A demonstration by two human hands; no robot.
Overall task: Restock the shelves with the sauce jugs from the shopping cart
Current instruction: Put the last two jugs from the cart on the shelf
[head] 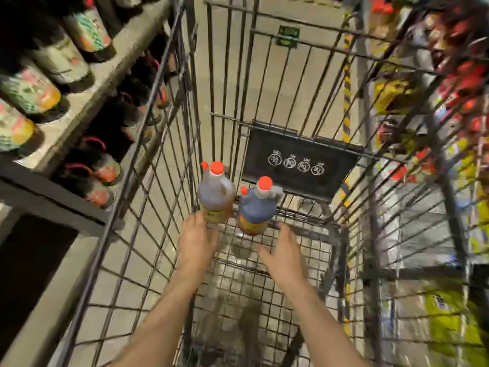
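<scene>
Two sauce jugs were seen standing upright at the far end of the shopping cart (pixel 148 197), close together by the child-seat flap (pixel 299 165). The left jug (pixel 216 193) held amber-brown liquid, the right jug (pixel 256 207) a darker one; both were capped in red-orange and looked full.

The left hand (pixel 197 241) was held spread, fingers fairly straight, fingertips at or just touching the lower label of the left jug; actual contact could not be confirmed. Nothing was gripped. The right hand (pixel 284 254) was held spread too, just short of the right jug, with nothing in it.

Handling, as judged: full jugs would be expected to be fairly heavy, with some liquid slosh. Bodies looked like smooth plastic with glossy labels, so a one-hand body grip would probably be slippery. A moulded handle seemed to be visible near the neck of the right jug; that, or the neck under the cap, would be the better hold, with the base supported. The cap alone should be avoided.

The shelves (pixel 87 102) at left were seen stocked with similar dark bottles, some motion blur present.
</scene>
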